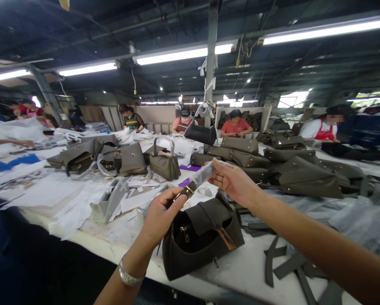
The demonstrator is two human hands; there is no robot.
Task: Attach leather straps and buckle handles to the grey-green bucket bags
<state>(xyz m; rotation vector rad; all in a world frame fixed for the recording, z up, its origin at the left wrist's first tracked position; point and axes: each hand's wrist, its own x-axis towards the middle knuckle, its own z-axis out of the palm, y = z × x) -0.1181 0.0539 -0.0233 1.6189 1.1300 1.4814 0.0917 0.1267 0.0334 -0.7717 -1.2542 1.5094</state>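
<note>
My left hand (166,212) pinches a gold buckle (184,195) at the near end of a strap. The strap (203,174), wrapped in clear plastic, runs up to my right hand (229,182), whose thumb and fingers close on its far end. Below both hands, an olive-grey handbag (202,241) sits at the table's front edge with its top gaping. Its flap lies across the middle, and an orange-gold metal plate (226,239) shows at the flap's tip. A zipper pull (185,234) hangs inside the opening.
More bags (164,163) stand behind on the left, and others (307,176) are piled at the right. Dark strips (288,267) and plastic sheeting lie at the right front. Paper scraps and a grey form (110,199) are at the left. Several people work across the table (247,262).
</note>
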